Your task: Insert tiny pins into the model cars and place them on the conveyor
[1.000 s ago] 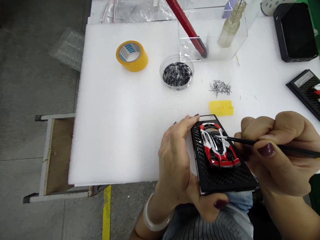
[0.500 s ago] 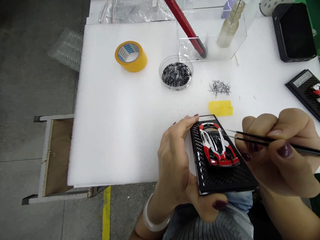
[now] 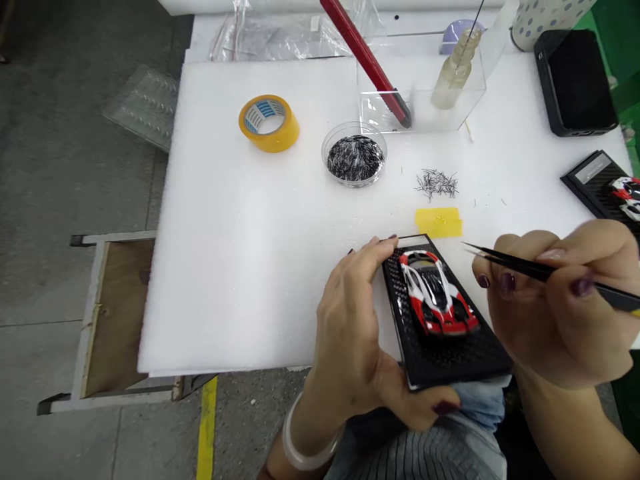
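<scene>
My left hand [image 3: 350, 333] grips a black display base [image 3: 450, 363] by its left side and near edge, fingers along the side and thumb in front. On the base sits a red and white model car [image 3: 437, 293], tilted with it over the table's front edge. Black tweezers [image 3: 530, 267] are pinched in my right hand [image 3: 565, 300]; their fine tips point left, just right of the base's far end and apart from the car. I cannot tell whether anything is between the tips. Beyond the base lie a piece of yellow tape [image 3: 439, 223] and a loose pile of thin black slivers [image 3: 437, 184].
A clear round dish [image 3: 355, 160] of black slivers and a yellow tape roll [image 3: 270, 124] stand on the white foam sheet [image 3: 240, 267]. Behind are a clear box [image 3: 370, 110], a red cutter [image 3: 367, 63] and a small bottle [image 3: 455, 73]. Another model car [image 3: 627, 193] lies at right.
The tweezers have moved up and right, away from the car, and their tips have come closer together. My left hand still holds the base. The view has shifted slightly.
</scene>
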`<act>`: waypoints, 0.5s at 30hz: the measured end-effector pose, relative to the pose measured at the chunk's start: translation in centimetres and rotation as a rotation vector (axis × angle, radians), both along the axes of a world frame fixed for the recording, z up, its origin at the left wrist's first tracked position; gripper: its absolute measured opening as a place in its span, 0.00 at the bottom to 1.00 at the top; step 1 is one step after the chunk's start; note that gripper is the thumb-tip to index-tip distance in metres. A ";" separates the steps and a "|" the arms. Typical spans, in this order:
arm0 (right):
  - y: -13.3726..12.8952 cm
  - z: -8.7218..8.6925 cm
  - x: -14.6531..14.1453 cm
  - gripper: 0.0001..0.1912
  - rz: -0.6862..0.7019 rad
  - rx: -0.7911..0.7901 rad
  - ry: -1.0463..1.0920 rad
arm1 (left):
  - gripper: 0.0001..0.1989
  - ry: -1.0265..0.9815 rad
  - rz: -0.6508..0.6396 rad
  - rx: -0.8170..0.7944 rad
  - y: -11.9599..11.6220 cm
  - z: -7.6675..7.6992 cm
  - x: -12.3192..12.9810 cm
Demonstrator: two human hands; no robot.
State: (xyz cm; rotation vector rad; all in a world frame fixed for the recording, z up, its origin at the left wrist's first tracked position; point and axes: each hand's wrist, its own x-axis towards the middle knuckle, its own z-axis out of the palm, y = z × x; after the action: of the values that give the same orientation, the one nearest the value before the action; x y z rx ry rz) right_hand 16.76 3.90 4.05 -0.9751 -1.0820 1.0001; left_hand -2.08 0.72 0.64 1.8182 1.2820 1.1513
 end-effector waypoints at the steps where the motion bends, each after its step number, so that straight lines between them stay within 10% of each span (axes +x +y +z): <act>1: -0.6 0.0 0.3 0.09 -0.042 -0.002 -0.111 | 0.55 0.066 -0.033 0.010 -0.2 0.0 -0.1; 9: -7.0 -1.5 -0.8 0.24 -0.129 0.037 -0.923 | 0.44 0.446 -0.096 0.190 -1.5 -0.5 -0.6; 15: -8.1 -3.4 -1.5 0.22 -0.209 0.033 -0.911 | 0.61 0.144 -0.100 0.173 -1.7 -1.2 -1.6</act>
State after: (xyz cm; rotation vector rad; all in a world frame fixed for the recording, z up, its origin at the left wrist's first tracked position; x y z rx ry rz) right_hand 15.26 -4.21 0.69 -1.5373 -1.6749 0.3324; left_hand -3.64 -0.94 -0.54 2.1007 1.1856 1.1230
